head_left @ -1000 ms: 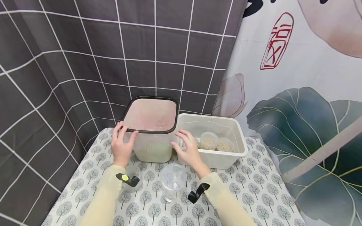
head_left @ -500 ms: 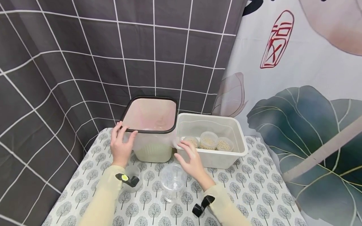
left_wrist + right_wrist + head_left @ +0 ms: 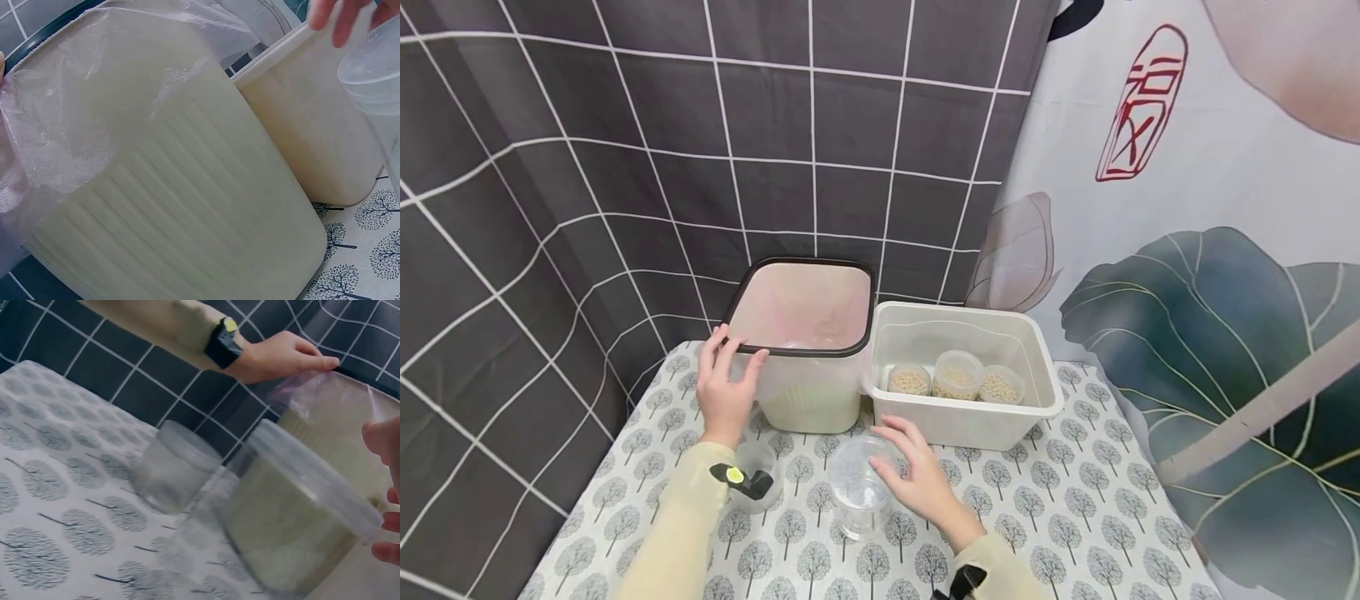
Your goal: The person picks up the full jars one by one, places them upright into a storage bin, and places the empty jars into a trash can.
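Note:
My left hand (image 3: 725, 398) rests at the near-left corner of the trash bin (image 3: 808, 408), its fingers at the black rim and the thumb held apart. A thin translucent pinkish bag (image 3: 69, 112) lines the bin and is folded down over its outside. My right hand (image 3: 925, 482) hovers beside the lid of a clear plastic jar (image 3: 856, 500), fingers loosely bent, nothing held. Whether a fingertip touches the lid (image 3: 312, 478) is unclear in the right wrist view. A smaller translucent cup (image 3: 172, 465) stands on the cloth near the left wrist.
A white rectangular tub (image 3: 970, 427) stands against the bin's right side. In it are three round clear tubs of pale beans, one of them a bean tub (image 3: 957, 377) in the middle. Dark checked curtain (image 3: 662, 183) hangs behind the tree-print tablecloth (image 3: 1030, 500).
My right hand has come away from the bin's right side, down and right to the clear jar, uncovering the leftmost bean tub. The left hand has stayed at the rim.

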`<action>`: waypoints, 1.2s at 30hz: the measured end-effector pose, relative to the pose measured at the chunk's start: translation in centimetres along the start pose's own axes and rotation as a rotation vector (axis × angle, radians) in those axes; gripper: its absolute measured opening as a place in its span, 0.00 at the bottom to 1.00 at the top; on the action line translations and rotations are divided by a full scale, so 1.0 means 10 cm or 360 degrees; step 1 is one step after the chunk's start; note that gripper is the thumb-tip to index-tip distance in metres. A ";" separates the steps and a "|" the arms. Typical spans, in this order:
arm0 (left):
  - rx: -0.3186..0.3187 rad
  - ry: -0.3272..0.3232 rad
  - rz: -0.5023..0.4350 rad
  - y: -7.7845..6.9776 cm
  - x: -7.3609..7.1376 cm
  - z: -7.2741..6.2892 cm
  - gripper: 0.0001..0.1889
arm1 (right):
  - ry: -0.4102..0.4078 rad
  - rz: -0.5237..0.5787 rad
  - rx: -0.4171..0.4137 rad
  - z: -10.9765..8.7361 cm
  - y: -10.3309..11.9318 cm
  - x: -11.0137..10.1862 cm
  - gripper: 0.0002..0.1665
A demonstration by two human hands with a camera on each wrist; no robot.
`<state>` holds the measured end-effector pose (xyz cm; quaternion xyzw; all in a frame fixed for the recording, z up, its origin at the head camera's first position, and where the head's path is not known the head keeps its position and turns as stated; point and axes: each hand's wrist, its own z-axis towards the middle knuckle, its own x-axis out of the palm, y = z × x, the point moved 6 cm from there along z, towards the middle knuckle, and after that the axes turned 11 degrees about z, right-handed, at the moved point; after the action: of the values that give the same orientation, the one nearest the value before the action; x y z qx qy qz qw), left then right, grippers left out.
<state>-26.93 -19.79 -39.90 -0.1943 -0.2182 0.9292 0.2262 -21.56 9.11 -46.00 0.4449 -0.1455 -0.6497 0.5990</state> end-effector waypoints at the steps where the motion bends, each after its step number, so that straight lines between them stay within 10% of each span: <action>1: 0.0000 0.0000 0.0001 0.00 0.00 0.00 0.20 | 0.0000 -0.0005 0.0003 -0.04 0.00 0.01 0.26; 17: -0.0005 -0.0018 -0.0017 -0.01 -0.01 -0.01 0.20 | 0.0013 0.0080 -0.0006 -0.42 -0.05 0.11 0.29; 36: 0.0013 -0.0046 -0.0027 0.00 0.01 -0.01 0.21 | -0.0058 0.0128 -0.0169 -0.34 0.24 0.19 0.50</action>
<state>-26.94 -19.68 -40.03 -0.1779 -0.2192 0.9309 0.2319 -17.26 7.97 -46.89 0.3945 -0.1395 -0.6398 0.6446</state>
